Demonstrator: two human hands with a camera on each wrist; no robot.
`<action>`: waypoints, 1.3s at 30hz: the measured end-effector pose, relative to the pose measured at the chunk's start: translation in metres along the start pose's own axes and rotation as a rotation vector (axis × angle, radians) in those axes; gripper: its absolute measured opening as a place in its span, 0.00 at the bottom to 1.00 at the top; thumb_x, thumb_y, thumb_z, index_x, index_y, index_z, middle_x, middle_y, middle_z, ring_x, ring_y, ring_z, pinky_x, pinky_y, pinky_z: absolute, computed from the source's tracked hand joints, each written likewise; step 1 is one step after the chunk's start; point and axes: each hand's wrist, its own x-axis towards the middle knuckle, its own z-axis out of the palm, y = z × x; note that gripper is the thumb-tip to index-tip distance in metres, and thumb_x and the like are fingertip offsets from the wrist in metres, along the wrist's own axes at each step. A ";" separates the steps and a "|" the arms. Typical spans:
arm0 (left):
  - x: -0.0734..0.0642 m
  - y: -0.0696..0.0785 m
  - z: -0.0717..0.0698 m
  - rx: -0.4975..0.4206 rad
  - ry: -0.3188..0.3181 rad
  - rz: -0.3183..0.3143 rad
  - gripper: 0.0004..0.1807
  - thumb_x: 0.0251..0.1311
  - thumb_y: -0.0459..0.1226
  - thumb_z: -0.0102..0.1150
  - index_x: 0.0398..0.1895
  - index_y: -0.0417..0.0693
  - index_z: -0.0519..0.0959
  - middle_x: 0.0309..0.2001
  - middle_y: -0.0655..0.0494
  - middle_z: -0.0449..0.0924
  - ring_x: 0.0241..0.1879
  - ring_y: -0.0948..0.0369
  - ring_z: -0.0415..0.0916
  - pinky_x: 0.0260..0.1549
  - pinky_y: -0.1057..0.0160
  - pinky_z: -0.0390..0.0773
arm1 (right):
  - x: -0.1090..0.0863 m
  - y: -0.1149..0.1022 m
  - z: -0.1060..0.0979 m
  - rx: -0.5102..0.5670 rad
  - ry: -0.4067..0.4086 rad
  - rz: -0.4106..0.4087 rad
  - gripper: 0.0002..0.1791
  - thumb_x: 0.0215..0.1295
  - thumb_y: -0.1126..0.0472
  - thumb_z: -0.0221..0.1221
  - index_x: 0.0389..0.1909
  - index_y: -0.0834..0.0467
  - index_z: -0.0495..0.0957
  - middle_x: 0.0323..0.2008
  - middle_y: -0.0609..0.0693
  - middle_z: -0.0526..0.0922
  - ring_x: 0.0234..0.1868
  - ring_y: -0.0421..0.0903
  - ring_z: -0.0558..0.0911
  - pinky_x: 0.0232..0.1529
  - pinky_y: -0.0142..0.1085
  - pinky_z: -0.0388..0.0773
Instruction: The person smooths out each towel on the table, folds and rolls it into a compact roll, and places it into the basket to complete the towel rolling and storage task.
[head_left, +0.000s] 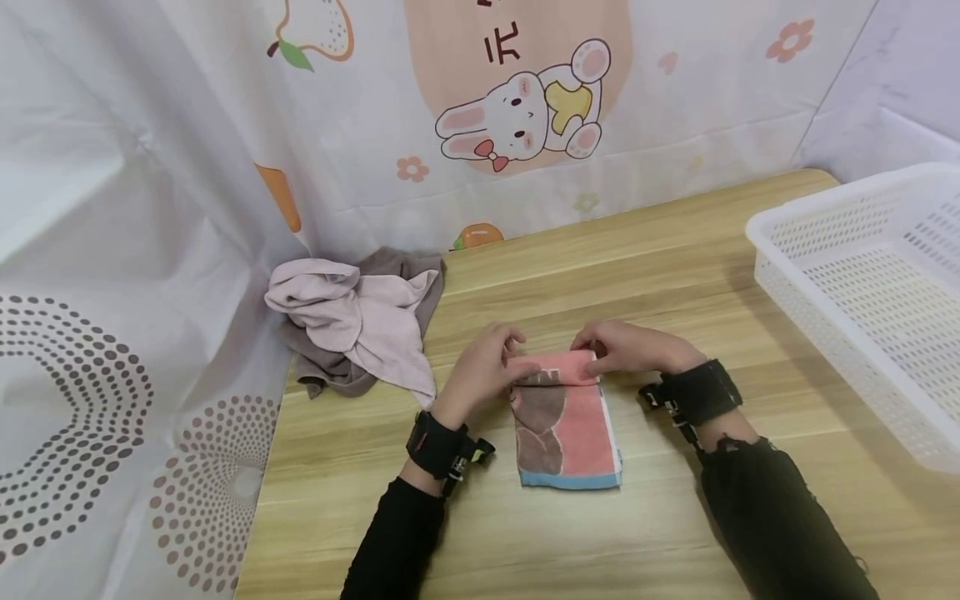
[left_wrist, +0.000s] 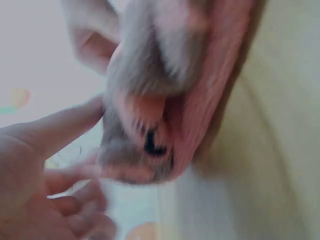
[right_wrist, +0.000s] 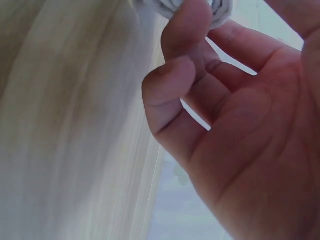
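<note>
A partly rolled pink towel [head_left: 585, 433] lies below the middle of the head frame.
It has a grey-brown figure, pale outlines and a blue lower edge; the left hand [head_left: 482, 364] and right hand [head_left: 637, 346] pinch its rolled top.

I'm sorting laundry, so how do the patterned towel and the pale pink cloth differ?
The patterned towel is coral and brown with a blue edge; the pale pink cloth looks plain. The patterned towel lies flat with its far end rolled, while the pale pink cloth is crumpled. The left hand and right hand hold the patterned towel, but not the pale pink cloth. Both are pinkish fabric.
</note>
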 end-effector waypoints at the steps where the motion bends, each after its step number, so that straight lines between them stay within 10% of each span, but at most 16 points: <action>1: 0.001 -0.005 -0.001 -0.041 -0.032 -0.006 0.25 0.60 0.48 0.68 0.55 0.44 0.78 0.44 0.51 0.78 0.39 0.61 0.75 0.40 0.63 0.76 | 0.000 -0.001 0.000 -0.007 -0.002 -0.002 0.13 0.62 0.60 0.67 0.46 0.60 0.83 0.39 0.49 0.80 0.33 0.42 0.74 0.35 0.34 0.74; 9: 0.005 -0.020 -0.003 -0.216 -0.264 0.011 0.21 0.63 0.47 0.66 0.54 0.46 0.82 0.38 0.54 0.82 0.29 0.61 0.75 0.31 0.67 0.73 | -0.001 -0.006 -0.001 -0.057 -0.009 0.004 0.10 0.61 0.61 0.65 0.44 0.56 0.83 0.36 0.47 0.77 0.34 0.42 0.72 0.36 0.34 0.72; 17: 0.006 -0.019 -0.003 -0.250 -0.202 0.007 0.18 0.58 0.45 0.71 0.48 0.49 0.82 0.36 0.56 0.81 0.27 0.61 0.77 0.28 0.67 0.74 | 0.001 -0.011 -0.001 -0.004 0.009 -0.015 0.09 0.59 0.64 0.66 0.39 0.56 0.78 0.30 0.46 0.74 0.30 0.41 0.72 0.31 0.33 0.71; 31: 0.011 -0.017 0.002 -0.097 0.009 0.180 0.12 0.51 0.30 0.72 0.37 0.48 0.79 0.40 0.54 0.74 0.43 0.58 0.69 0.46 0.59 0.72 | 0.008 -0.012 0.006 -0.079 0.169 -0.096 0.17 0.48 0.73 0.65 0.31 0.53 0.69 0.30 0.45 0.68 0.31 0.42 0.68 0.31 0.32 0.66; 39: 0.007 -0.026 -0.011 -0.165 -0.142 0.205 0.13 0.54 0.30 0.71 0.42 0.49 0.84 0.43 0.57 0.76 0.44 0.61 0.70 0.46 0.64 0.74 | 0.013 -0.014 0.013 -0.130 0.210 -0.123 0.21 0.39 0.79 0.61 0.23 0.50 0.67 0.29 0.45 0.67 0.31 0.42 0.67 0.30 0.32 0.64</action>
